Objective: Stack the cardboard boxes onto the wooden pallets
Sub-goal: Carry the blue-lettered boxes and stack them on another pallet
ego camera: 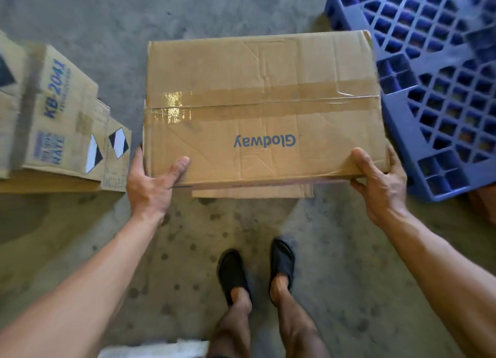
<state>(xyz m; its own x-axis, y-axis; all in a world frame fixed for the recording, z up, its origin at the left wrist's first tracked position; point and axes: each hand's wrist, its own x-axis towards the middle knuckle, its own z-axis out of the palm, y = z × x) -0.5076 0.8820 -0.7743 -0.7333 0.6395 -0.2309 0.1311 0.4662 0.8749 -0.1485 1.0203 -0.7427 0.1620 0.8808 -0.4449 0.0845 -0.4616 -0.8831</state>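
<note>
Cardboard box (260,108), taped along its top seam, was held above the concrete floor (188,250) in front of the person's feet, between a blue plastic pallet (434,89) on the right and other boxes (53,116) on the left. The left hand (150,180) and right hand (381,180) each gripped a near corner, thumbs on top and fingers wrapped around the sides.

1. left hand (150,181) clamps the near left corner of the box (261,108), thumb on top, fingers hidden down the side.
2. right hand (378,184) grips the near right corner the same way.
3. both forearms bare, stretched forward.
4. feet in dark slippers, apart.
</note>
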